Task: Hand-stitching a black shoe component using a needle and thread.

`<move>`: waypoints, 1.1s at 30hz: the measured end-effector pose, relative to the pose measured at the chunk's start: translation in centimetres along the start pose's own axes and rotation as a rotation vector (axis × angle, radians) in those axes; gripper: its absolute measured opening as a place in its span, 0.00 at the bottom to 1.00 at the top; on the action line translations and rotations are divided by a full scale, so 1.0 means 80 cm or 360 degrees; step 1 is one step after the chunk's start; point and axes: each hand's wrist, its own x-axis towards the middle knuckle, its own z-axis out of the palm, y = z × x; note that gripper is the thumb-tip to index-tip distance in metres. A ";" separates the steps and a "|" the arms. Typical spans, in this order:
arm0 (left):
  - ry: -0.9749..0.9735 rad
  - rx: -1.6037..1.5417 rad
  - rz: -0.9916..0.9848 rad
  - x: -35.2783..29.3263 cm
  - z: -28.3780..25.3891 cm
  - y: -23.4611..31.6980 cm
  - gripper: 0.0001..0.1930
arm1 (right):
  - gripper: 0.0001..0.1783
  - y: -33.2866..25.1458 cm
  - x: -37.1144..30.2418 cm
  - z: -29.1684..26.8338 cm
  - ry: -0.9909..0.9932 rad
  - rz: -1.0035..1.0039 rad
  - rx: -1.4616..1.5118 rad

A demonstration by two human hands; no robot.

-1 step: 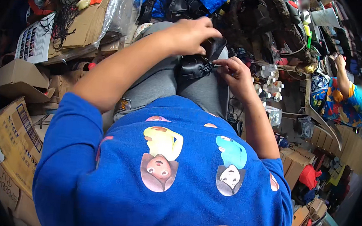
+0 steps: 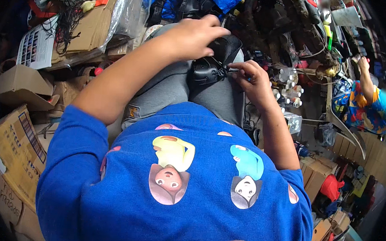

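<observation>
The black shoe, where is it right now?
In the head view, the black shoe lies on the person's right thigh, above centre, between the left hand and the right hand.

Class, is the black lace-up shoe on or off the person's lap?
On: the black lace-up shoe rests on the grey trousers, right hand at its laces.
</observation>
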 end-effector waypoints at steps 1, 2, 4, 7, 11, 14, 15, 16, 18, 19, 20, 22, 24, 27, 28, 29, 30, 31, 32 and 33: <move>0.0054 0.0101 -0.0028 -0.023 -0.013 -0.002 0.33 | 0.14 0.002 0.003 -0.001 0.0011 0.0005 0.0013; -0.0051 0.0132 -0.0083 -0.047 -0.019 -0.005 0.31 | 0.17 0.004 0.005 -0.002 0.0110 0.0043 0.0244; -0.0171 0.0167 -0.0145 -0.079 -0.024 0.006 0.28 | 0.25 -0.006 0.014 -0.010 0.0155 0.0207 0.0458; -0.0372 0.0235 -0.0195 -0.092 -0.031 0.011 0.19 | 0.28 -0.003 0.039 0.002 0.0176 0.0123 -0.0135; 0.0540 0.0090 -0.0374 -0.101 -0.069 -0.042 0.08 | 0.29 0.006 0.058 0.005 -0.0066 0.0363 -0.0038; 0.0882 0.0153 -0.0629 -0.121 -0.148 -0.063 0.10 | 0.27 0.010 0.049 0.013 0.0089 0.0320 0.0100; 0.0943 0.0256 -0.0734 -0.135 -0.172 -0.077 0.12 | 0.26 -0.001 0.046 0.014 0.0154 0.0321 0.0038; 0.0910 0.0320 -0.0779 -0.143 -0.186 -0.080 0.10 | 0.25 -0.008 0.042 0.013 0.0228 0.0338 -0.0029; 0.0876 0.0394 -0.0825 -0.153 -0.190 -0.078 0.08 | 0.23 -0.019 0.032 0.010 0.0265 0.0254 -0.0058; 0.0775 0.0369 -0.0637 -0.154 -0.175 -0.079 0.07 | 0.21 -0.022 0.026 0.008 0.0300 0.0178 -0.0096; 0.0675 0.0337 -0.0444 -0.154 -0.160 -0.076 0.08 | 0.14 -0.022 0.020 0.004 0.0218 0.0048 -0.0164; 0.0384 0.0182 -0.0213 -0.138 -0.115 -0.030 0.18 | 0.11 -0.014 0.004 0.007 0.0276 -0.0149 -0.0319; 0.0347 -0.0228 -0.0270 -0.122 -0.065 0.004 0.29 | 0.09 -0.007 -0.007 0.012 0.0337 -0.0345 -0.0443; 0.0412 -0.0279 -0.0215 -0.097 -0.017 0.026 0.21 | 0.10 -0.011 -0.016 0.017 0.0392 -0.0379 -0.0506; 0.0412 -0.0256 -0.0172 -0.091 -0.004 0.026 0.17 | 0.12 -0.016 -0.019 0.019 0.0400 -0.0370 -0.0515; 0.0410 -0.0236 -0.0124 -0.085 0.006 0.025 0.13 | 0.12 -0.018 -0.021 0.022 0.0400 -0.0365 -0.0518; 0.0408 -0.0239 -0.0122 -0.079 0.014 0.022 0.13 | 0.12 -0.020 -0.023 0.026 0.0404 -0.0327 -0.0586; 0.0431 -0.0068 -0.0097 -0.074 0.020 0.018 0.10 | 0.13 -0.020 -0.024 0.028 0.0407 -0.0288 -0.0652; 0.0455 0.0106 -0.0066 -0.069 0.024 0.016 0.07 | 0.15 -0.019 -0.026 0.028 0.0373 -0.0248 -0.0609; 0.0454 0.0108 -0.0061 -0.066 0.027 0.015 0.07 | 0.15 -0.019 -0.027 0.027 0.0378 -0.0247 -0.0608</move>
